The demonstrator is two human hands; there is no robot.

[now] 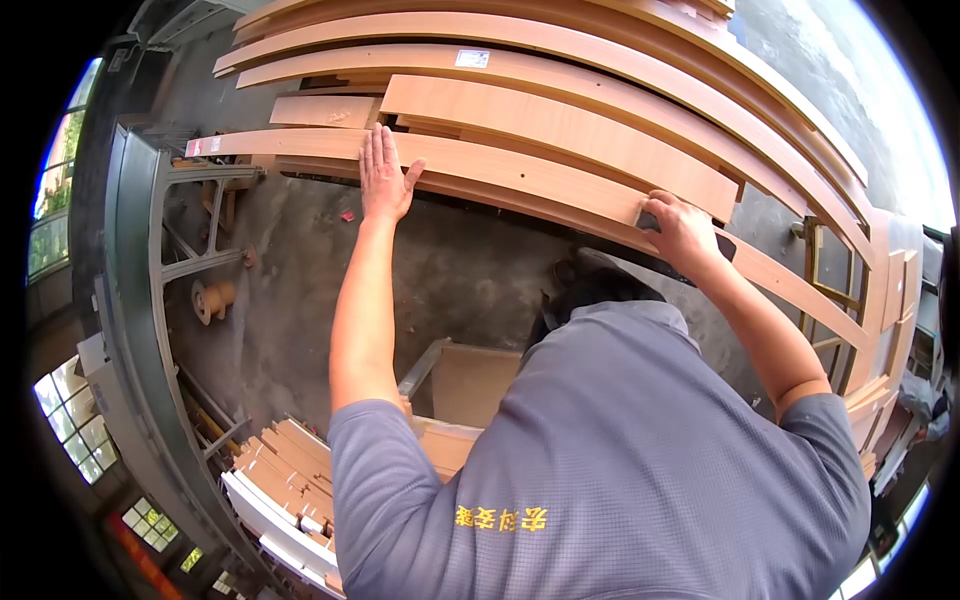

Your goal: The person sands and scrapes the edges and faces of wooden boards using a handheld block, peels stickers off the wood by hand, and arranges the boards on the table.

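Note:
Long light-brown wooden planks point(520, 170) lie stacked across the top of the view. My left hand point(385, 180) rests flat, fingers spread, on the top face of the front plank near its left end. My right hand point(680, 232) is closed on a dark block-like tool point(724, 247) pressed against the front edge of the same plank, further right. What kind of tool it is cannot be made out. A shorter, thicker board point(560, 135) lies on the stack between the two hands. A grey shirt point(620, 460) with yellow characters fills the lower middle.
A grey metal frame point(140, 300) curves down the left side, with a small spool point(213, 298) beside it. Short wooden boards point(290, 470) are piled at lower left. A wooden lattice frame point(850, 300) stands at right. Concrete floor point(300, 290) lies below the planks.

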